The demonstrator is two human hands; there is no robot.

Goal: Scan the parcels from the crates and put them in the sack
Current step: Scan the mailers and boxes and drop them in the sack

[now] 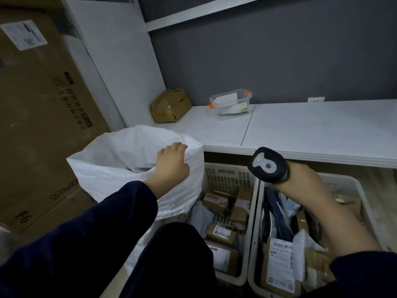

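At far left, a large brown cardboard carton [43,115] with printed lettering and a white label stands upright. To its right, a long white desk [300,130] runs along a grey wall. A white woven plastic sack [120,160] stands with its mouth open between the carton and the front edge of the desk; its right side overlaps the near-left corner of the left crate. Two cream perforated plastic crates sit side by side below the front edge of the desk: the left crate [225,175] and the right crate [363,190]. The left crate holds several small brown cardboard parcels [221,233] with white labels. The right crate holds dark and pale plastic mailers packed upright and one flat cardboard parcel [279,267] with a large barcode label. A small dented brown cardboard box [169,106] lies on the desk in the back-left corner. A clear plastic container with orange clips [231,102] stands on the desk near the wall, apart from the box. The right hand [305,181], in a dark sleeve, hovers over the right crate with its fingers wrapped round the handle of a black handheld scanner [267,164], whose head faces up toward the camera. The left hand [171,164] rests on the sack's right rim, its fingers [180,146] curled over the folded edge and holding it.
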